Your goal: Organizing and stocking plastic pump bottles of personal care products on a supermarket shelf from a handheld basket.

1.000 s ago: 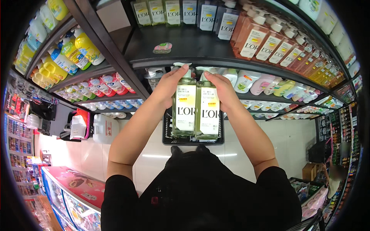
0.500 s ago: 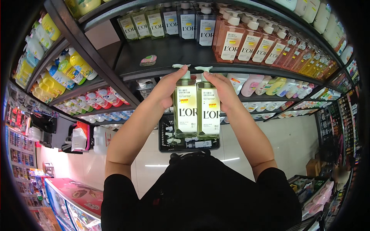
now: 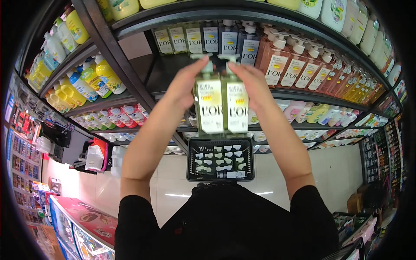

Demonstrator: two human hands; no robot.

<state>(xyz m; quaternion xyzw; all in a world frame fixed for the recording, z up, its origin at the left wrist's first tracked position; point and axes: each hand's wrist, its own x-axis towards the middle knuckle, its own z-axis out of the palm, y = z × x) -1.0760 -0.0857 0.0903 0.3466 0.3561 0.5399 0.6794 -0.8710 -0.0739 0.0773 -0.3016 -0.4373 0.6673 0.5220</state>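
Two clear pale-green pump bottles with white labels hang upright side by side, in front of the dark shelf. My left hand is closed round the upper side of the left pump bottle, thumb up by the pump neck. Round the right pump bottle my right hand is closed in the same way. The bottles are slightly blurred by motion. Behind them, a back row of matching green pump bottles and darker blue-grey ones stands on the shelf.
Below the bottles, a black basket on the tiled floor holds several bottles with pale pump tops. Pink pump bottles fill the shelf to the right. A black upright post stands left, and another shelf edge runs overhead.
Both bottles have risen and moved forward with my hands, closer to the shelf. The view has shifted, so the shelf sits lower and the basket shows whole beneath the bottles.
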